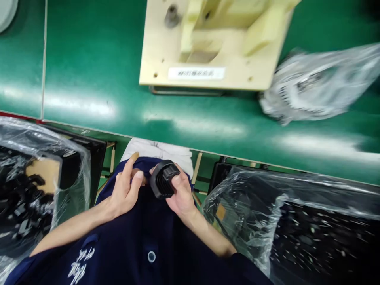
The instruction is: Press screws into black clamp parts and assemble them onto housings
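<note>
In my right hand (182, 196) is a black plastic part with ribbed slats and a rounded frame (162, 180), gripped at its right side in front of my body. What the part belongs to I cannot make out. My left hand (126, 188) is just left of it and apart from it, thumb and forefinger spread. The other left fingers curl partly out of sight, and no object shows in them. Both hands are below the front edge of the green table (103, 91).
A cream fixture with yellow blocks (237, 75) stands on the table. Right of it lies a clear plastic bag (332, 87) with parts inside. Plastic-lined bins of black parts flank me, a left bin (74, 158) and a right bin (243, 198).
</note>
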Tool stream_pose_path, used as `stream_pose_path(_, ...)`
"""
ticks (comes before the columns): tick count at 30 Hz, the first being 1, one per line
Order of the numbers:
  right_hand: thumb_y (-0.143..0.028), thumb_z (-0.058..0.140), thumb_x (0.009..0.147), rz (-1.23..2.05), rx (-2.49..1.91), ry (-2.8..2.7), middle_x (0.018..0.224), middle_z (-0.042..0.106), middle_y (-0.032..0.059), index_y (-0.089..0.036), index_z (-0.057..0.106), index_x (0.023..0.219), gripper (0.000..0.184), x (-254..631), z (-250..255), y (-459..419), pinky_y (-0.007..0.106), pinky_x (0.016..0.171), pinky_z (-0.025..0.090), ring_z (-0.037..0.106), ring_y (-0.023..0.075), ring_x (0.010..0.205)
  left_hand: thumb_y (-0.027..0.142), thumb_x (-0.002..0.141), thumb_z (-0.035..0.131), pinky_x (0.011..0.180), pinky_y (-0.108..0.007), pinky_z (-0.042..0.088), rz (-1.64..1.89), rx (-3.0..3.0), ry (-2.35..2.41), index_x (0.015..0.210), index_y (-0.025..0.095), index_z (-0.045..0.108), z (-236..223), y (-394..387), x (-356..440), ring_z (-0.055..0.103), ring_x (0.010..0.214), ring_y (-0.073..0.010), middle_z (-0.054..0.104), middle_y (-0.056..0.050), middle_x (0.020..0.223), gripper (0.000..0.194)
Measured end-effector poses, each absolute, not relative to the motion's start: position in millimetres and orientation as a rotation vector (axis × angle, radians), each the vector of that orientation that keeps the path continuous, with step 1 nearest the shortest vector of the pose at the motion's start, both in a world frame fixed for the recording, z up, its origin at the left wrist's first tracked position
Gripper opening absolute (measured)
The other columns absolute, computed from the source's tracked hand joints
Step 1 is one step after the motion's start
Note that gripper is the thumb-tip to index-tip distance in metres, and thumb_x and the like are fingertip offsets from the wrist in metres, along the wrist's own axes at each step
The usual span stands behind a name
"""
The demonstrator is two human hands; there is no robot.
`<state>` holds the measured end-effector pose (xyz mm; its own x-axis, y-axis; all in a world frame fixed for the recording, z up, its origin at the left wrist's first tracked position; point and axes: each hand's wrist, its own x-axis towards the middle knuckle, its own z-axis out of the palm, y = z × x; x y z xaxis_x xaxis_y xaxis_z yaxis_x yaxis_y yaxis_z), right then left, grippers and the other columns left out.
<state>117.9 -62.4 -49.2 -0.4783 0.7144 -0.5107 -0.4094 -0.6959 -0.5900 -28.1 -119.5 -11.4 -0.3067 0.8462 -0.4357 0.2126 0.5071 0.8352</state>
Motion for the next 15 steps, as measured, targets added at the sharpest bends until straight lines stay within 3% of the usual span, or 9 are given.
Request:
stream_pose_path(4,-0.066,0.051,0.085,2.206,-0.938,-0.336,0.091,0.064,0.009,-0.02,0.061,0.098,0.048,129,-30,-40,0.034,0.061,0.055,0.063,0.0199,0.074,0.035,0.097,0.043,0.077,-0.031,0.053,0.862,0.904,1.759,0.147,0.017,0.026,-18,-120,-27,0.066,0.074,-0.0158,0.07,-0.002,0.082,0.056)
stream_pose_path(7,-0.06,0.057,0.084,2.138,-0.894,-0.743,0.088,0.065,0.0079,-0.022,0.057,0.103,0.043,146,-17,-16,0.033,0.053,0.053,0.064,0.0216,0.072,0.035,0.097,0.043,0.077,-0.032,0.053,0.854,0.935,1.761,0.147,0.016,0.025,-19,-120,-29,0.066,0.075,-0.0159,0.071,-0.002,0.083,0.056)
stream_pose_path(9,-0.054,0.066,0.081,1.78,-0.953,-1.178,0.091,0.066,0.0066,-0.024,0.056,0.108,0.041,157,-8,10,0.037,0.062,0.056,0.066,0.0231,0.08,0.034,0.097,0.044,0.076,-0.032,0.054,0.858,0.968,1.76,0.146,0.016,0.028,-19,-120,-31,0.067,0.075,-0.0161,0.071,-0.002,0.083,0.054)
stream_pose_path(11,-0.048,0.073,0.079,1.195,-1.054,-1.589,0.097,0.066,0.0073,-0.025,0.057,0.11,0.042,165,2,48,0.042,0.076,0.056,0.065,0.0245,0.089,0.033,0.097,0.045,0.076,-0.033,0.054,0.88,0.994,1.75,0.143,0.016,0.032,-20,-121,-32,0.067,0.076,-0.0165,0.071,-0.002,0.082,0.051)
stream_pose_path(13,-0.051,0.071,0.079,0.674,-1.12,-1.882,0.104,0.065,0.0104,-0.023,0.057,0.113,0.046,165,13,93,0.046,0.084,0.054,0.063,0.0276,0.097,0.033,0.096,0.045,0.076,-0.033,0.055,0.899,0.998,1.738,0.142,0.016,0.034,-21,-123,-32,0.067,0.078,-0.0169,0.07,-0.002,0.082,0.05)
stream_pose_path(15,-0.055,0.063,0.085,0.415,-1.115,-2.134,0.112,0.062,0.0127,-0.02,0.056,0.119,0.049,158,23,139,0.05,0.091,0.051,0.06,0.0306,0.107,0.033,0.096,0.045,0.076,-0.033,0.055,0.903,0.982,1.734,0.141,0.016,0.035,-23,-125,-31,0.067,0.078,-0.0172,0.07,-0.002,0.082,0.049)
